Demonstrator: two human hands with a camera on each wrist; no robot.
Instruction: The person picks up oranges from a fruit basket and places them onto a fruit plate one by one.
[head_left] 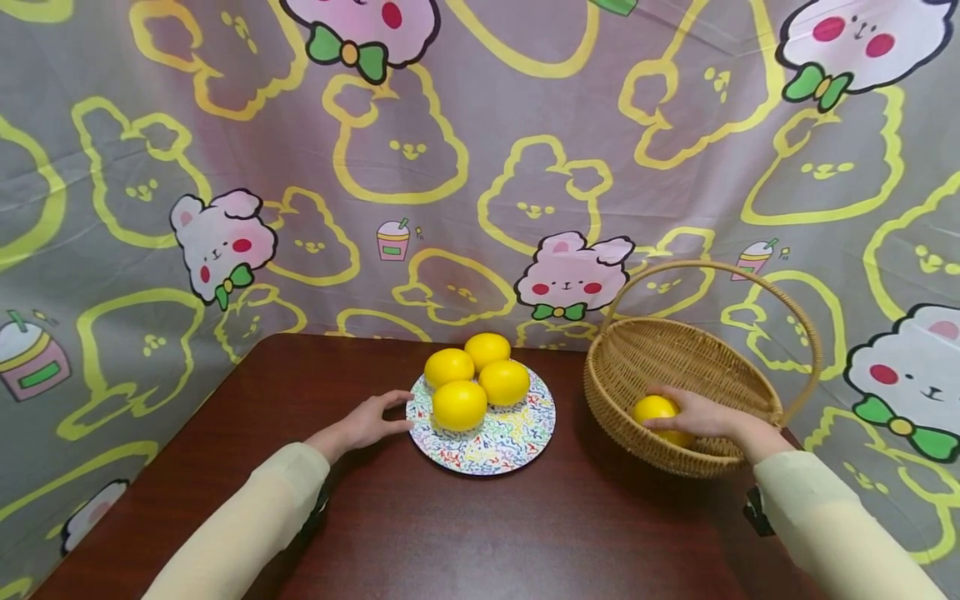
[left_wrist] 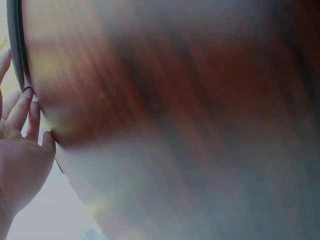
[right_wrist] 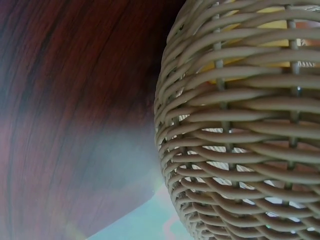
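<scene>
Several yellow lemons (head_left: 460,406) sit together on a round plate (head_left: 517,437) with a multicoloured squiggle pattern. At the plate's left edge is my left hand (head_left: 369,421), thumb and fingers spread apart; in the left wrist view its fingertips (left_wrist: 27,92) touch the dark rim (left_wrist: 17,45). Inside a wicker basket (head_left: 615,417) on the right, my right hand (head_left: 693,414) grips a yellow lemon (head_left: 654,407) from above. Yellow also shows below the thumb; whether that is a second lemon I cannot tell. The right wrist view shows mostly basket weave (right_wrist: 240,135), hiding the hand.
The basket's tall arched handle (head_left: 806,333) rises over its opening. Both stand on a dark reddish-brown table (head_left: 480,533). A patterned cloth (head_left: 465,225) hangs right behind the table and along its sides.
</scene>
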